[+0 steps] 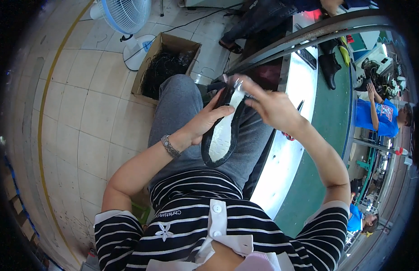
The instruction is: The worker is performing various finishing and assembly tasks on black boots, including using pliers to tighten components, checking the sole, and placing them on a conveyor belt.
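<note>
A black shoe [221, 135] with a white inner sole lies across my lap, its open side facing up. My left hand [208, 121] grips the shoe's left edge, thumb resting on the white insole. My right hand [268, 106] pinches the far end of the shoe, where a thin clear strip sticks up between the fingers. A metal watch band is on my left wrist. I sit in grey trousers and a black-and-white striped top.
A cardboard box [166, 63] of black scraps stands on the tiled floor beside a white fan [126, 18]. To my right run a lit white work surface [286, 149] and a green conveyor [327, 117] carrying a black boot [330, 65]. Other workers in blue sit beyond.
</note>
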`<state>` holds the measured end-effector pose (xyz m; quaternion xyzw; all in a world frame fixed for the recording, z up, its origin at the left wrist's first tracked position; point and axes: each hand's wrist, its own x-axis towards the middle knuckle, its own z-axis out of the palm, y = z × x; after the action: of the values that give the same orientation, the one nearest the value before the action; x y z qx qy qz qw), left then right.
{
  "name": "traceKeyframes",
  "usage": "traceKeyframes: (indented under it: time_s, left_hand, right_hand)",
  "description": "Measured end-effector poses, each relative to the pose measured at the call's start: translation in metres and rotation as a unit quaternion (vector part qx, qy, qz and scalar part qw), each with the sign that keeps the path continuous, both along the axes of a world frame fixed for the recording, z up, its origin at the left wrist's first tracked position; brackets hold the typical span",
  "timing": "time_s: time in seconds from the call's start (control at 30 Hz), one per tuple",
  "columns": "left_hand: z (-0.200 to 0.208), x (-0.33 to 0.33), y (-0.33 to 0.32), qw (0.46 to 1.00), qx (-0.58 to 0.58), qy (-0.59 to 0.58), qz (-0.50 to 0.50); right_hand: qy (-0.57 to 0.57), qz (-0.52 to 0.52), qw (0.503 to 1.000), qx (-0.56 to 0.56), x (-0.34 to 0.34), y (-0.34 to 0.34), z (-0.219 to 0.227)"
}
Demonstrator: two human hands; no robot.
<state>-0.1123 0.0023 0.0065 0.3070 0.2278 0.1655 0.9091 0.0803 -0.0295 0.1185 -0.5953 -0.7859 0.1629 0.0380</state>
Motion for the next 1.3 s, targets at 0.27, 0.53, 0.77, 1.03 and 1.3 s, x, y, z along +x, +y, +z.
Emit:
traceKeyframes:
  time_s: [0.27,0.53,0.77,1.03,1.3]
  left_hand:
    - [0.005,-0.008,0.008,0.998,-0.006,0.007,-0.065]
    - [0.001,-0.013,0.010,0.997,-0.035,0.015,-0.069]
    - [0.002,-0.021,0.000,0.996,-0.070,0.006,-0.051]
    - [-0.020,-0.023,-0.041,0.982,-0.145,-0.112,0.049]
    - [-0.008,-0.023,-0.044,0.998,-0.022,0.010,0.054]
  right_hand:
    - [-0.003,-0.001,0.999,-0.053,-0.005,-0.014,0.010]
    - [0.033,0.019,0.999,-0.001,-0.019,-0.021,0.015]
    - [-0.120,0.006,0.981,-0.150,-0.025,-0.019,0.030]
    - [-0.003,-0.038,0.982,-0.183,-0.022,-0.037,-0.001]
    - [0.088,0.026,0.995,-0.036,-0.040,-0.041,0.027]
